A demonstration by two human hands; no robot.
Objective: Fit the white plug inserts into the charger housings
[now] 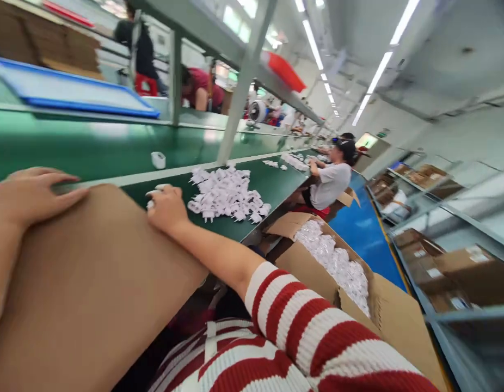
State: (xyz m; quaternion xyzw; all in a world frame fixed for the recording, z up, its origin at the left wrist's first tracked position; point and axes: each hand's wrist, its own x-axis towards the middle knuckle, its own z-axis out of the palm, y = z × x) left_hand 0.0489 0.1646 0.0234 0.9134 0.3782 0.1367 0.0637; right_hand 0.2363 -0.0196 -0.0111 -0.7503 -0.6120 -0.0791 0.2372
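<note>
A large brown cardboard piece [92, 283] fills the lower left, its far edge against the green bench. My left hand [35, 196] lies over its upper left corner, fingers and thumb stretched out and apart. Around its right edge curl the fingers of my right hand [168, 209]; white shows at those fingertips, and I cannot make out whether it is a covering or a small part. Just right of that hand, a heap of small white plastic parts [227, 193] is spread on the green bench [272, 188]. One white ring-shaped part [158, 160] sits apart, farther back.
An open carton [386, 305] of clear-wrapped items [333, 256] stands at my right. Metal uprights [244, 81] rise from the bench. A blue-rimmed tray [80, 90] lies at the back left. A co-worker [331, 177] sits farther along; shelves with boxes [468, 267] line the right.
</note>
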